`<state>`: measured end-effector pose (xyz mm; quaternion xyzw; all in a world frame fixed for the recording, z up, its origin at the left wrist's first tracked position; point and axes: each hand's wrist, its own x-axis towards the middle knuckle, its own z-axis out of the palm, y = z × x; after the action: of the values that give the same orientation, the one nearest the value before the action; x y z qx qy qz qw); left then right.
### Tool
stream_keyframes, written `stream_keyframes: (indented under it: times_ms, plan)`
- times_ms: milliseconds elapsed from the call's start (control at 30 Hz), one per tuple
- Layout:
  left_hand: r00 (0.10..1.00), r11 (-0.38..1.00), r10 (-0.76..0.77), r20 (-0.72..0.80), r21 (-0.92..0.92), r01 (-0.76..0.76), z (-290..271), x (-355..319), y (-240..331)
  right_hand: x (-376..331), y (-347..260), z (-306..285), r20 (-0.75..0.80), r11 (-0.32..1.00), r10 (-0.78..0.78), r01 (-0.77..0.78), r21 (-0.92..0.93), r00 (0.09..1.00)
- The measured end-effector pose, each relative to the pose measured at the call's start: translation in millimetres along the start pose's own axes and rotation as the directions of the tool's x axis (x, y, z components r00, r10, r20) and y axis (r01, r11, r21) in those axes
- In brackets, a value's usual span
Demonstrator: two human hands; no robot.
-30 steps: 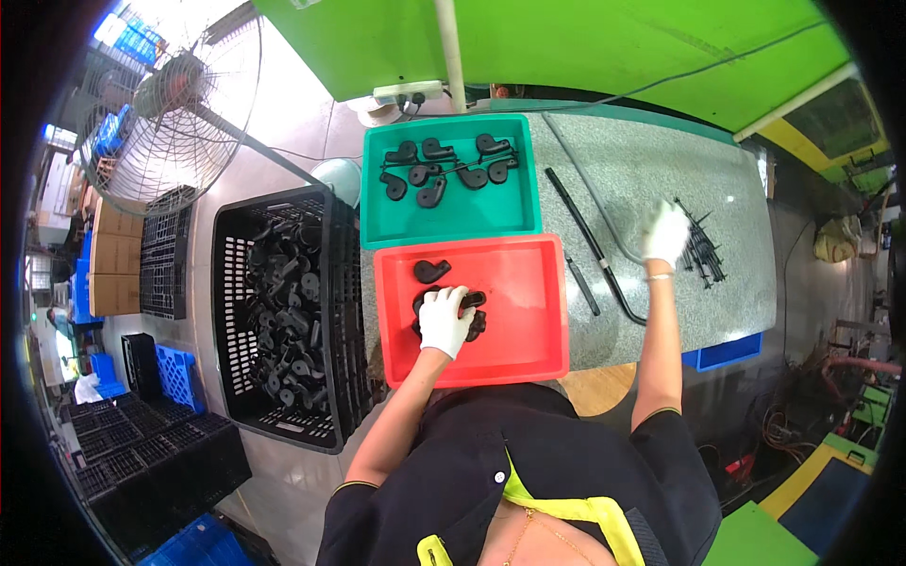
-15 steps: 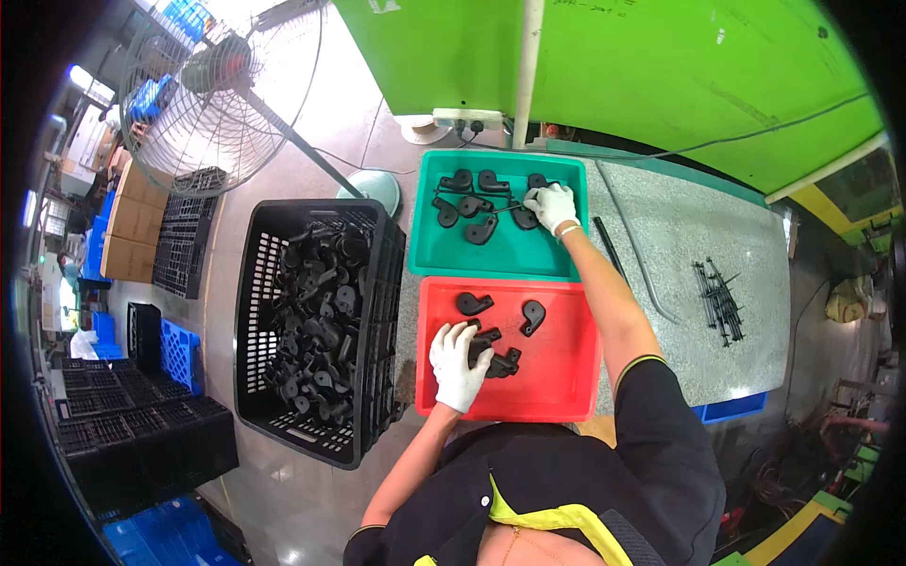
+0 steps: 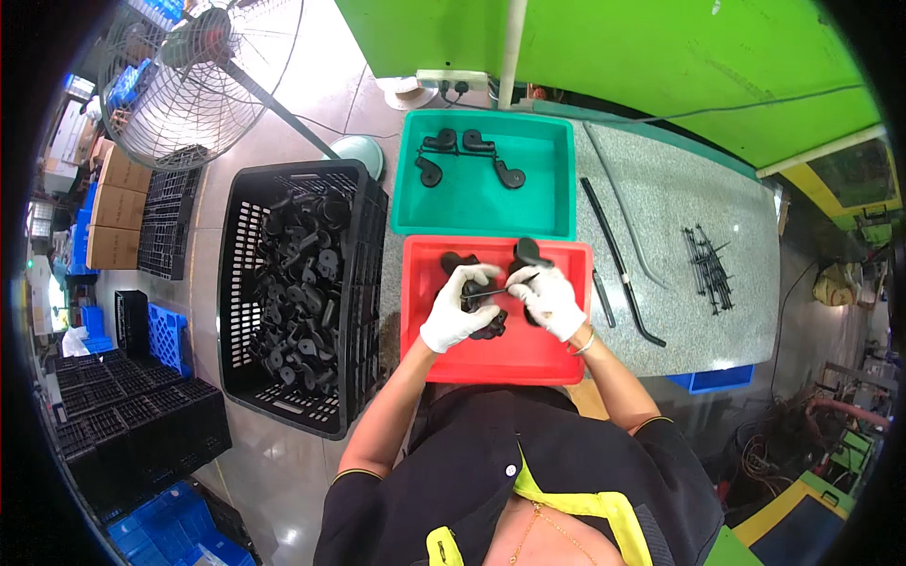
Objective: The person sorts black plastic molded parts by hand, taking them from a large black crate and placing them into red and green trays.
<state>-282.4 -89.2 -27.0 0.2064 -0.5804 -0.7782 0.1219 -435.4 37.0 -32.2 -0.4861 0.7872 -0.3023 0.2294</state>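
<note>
Meeting over the red tray, the gloved hands curl their fingers closed, the left hand and right hand gripping a thin dark runner between them. Black curved parts lie beneath; four more sit in the green tray beyond. Black rods lie on the bench to the right.

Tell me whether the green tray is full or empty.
Neither: the green tray holds a few black parts toward its far side, while its near side shows bare floor.
</note>
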Motion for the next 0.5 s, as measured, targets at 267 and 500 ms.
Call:
stream_keyframes:
  times_ms: [267,500]
  plan:
    - [0.967,0.689,0.07,-0.245,0.713,0.131,13.2,-14.6,-39.1,-49.4,21.1,43.6,0.008,0.964,0.217,-0.216,0.156,0.976]
    - [0.927,0.162,0.369,-0.073,0.987,0.013,-4.3,-14.5,-19.8,-44.7,49.7,16.7,0.116,0.328,0.298,-0.216,0.919,0.947]
